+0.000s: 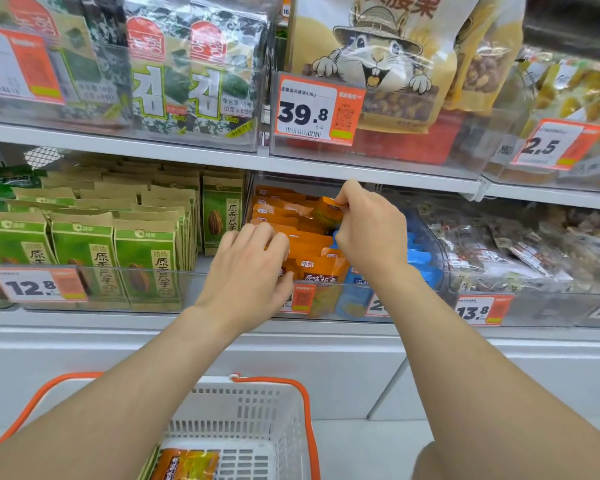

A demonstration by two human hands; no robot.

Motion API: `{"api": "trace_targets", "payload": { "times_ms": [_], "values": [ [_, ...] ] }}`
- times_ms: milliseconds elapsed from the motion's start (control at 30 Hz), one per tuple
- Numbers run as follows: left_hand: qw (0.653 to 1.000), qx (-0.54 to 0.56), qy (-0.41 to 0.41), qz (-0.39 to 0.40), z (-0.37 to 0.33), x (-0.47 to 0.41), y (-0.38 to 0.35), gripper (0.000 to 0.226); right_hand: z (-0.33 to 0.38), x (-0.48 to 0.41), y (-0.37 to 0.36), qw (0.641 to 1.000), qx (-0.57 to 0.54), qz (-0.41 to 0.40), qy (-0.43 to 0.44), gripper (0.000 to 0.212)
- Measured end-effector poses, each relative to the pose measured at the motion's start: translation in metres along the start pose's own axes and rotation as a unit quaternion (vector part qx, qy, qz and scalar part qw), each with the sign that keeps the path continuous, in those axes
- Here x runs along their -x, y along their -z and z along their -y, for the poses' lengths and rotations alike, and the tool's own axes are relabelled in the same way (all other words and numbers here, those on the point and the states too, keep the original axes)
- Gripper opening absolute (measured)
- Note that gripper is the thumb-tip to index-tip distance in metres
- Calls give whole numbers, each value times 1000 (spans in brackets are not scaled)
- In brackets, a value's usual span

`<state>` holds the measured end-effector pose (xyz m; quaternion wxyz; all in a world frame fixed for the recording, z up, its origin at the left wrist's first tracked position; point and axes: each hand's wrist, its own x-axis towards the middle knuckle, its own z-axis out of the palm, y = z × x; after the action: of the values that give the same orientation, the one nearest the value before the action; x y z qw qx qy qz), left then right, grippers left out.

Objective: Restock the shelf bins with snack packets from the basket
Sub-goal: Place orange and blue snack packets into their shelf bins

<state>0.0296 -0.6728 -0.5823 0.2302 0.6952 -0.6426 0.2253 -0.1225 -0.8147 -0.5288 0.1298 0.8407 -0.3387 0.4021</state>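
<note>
White metal shop shelving fills the background, with a pale floor below. Nearest the camera sits one white plastic basket [257, 414] with latticed walls and two orange handles; one glossy orange-and-yellow snack packet [184, 465] lies in its bottom. Two bare forearms reach over it to the lower shelf [84, 320]. The left hand [248, 268] rests with curled fingers [274, 242] on the front row of orange packets [317, 268] inside a clear plastic bin [329, 299]. The right hand [369, 226] pinches one small orange packet [328, 209] by its top edge, held just above the stacked orange ones deeper in the same bin. Just right of them stand blue packets [418, 259], partly hidden. To the left stand rows of green-and-kraft paper bags [146, 258], too many to count. Five price tags show along this shelf. Farther up, the upper shelf holds crinkled seaweed packs [187, 81] and one large bag with a cartoon squirrel [374, 64].
</note>
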Motion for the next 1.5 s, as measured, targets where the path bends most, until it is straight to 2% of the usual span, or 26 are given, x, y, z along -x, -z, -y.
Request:
{"api": "trace_targets", "payload": {
  "times_ms": [133, 233, 367, 500, 633, 800, 867, 967, 1100, 1167, 1233, 1267, 1333, 1400, 1500],
  "values": [
    [1000, 0, 4, -6, -1, -3, 2, 24, 4, -1, -2, 999, 17, -14, 27, 28],
    [1000, 1, 10, 3, -3, -4, 1, 25, 4, 1, -8, 999, 26, 28, 30, 33],
    [1000, 3, 11, 16, -6, -1, -1, 26, 4, -1, -18, 996, -19, 86, 13, 31],
    [1000, 4, 6, 21, -8, 2, -2, 25, 2, -8, -34, 986, -78, 135, -65, 39],
    [1000, -1, 0, 28, -6, 3, -5, 24, 0, -10, -47, 976, -10, 191, -101, 45],
    [999, 3, -16, 31, -2, 5, -6, 25, 3, -14, -48, 965, -20, 220, -140, 44],
    [999, 10, -19, 29, 0, 4, -4, 25, 8, -10, -45, 964, -29, 222, -141, 42],
    [999, 25, -15, 23, 3, 6, 0, 23, 20, -6, -33, 972, -53, 182, -139, 39],
    [999, 26, -22, -15, 8, 11, 15, 14, 50, -1, -2, 980, -90, 149, -101, 38],
    [999, 35, -3, -24, 14, 17, 26, 12, 71, 7, 18, 969, -153, 166, -101, 33],
    [998, 38, 52, -21, 21, 26, 38, 23, 93, 19, 34, 953, -184, 222, -89, 26],
    [996, 21, 82, 6, 25, 31, 42, 34, 103, 24, 39, 947, -182, 254, -75, 23],
    [984, -32, 130, 119, 33, 41, 50, 50, 119, 36, 45, 933, -159, 318, -47, 16],
    [956, -63, 147, 246, 43, 54, 52, 47, 133, 48, 47, 916, -128, 379, -16, 8],
    [908, -42, 115, 400, 53, 81, 53, 26, 149, 69, 45, 877, -69, 473, 51, 6]
  ]
}}
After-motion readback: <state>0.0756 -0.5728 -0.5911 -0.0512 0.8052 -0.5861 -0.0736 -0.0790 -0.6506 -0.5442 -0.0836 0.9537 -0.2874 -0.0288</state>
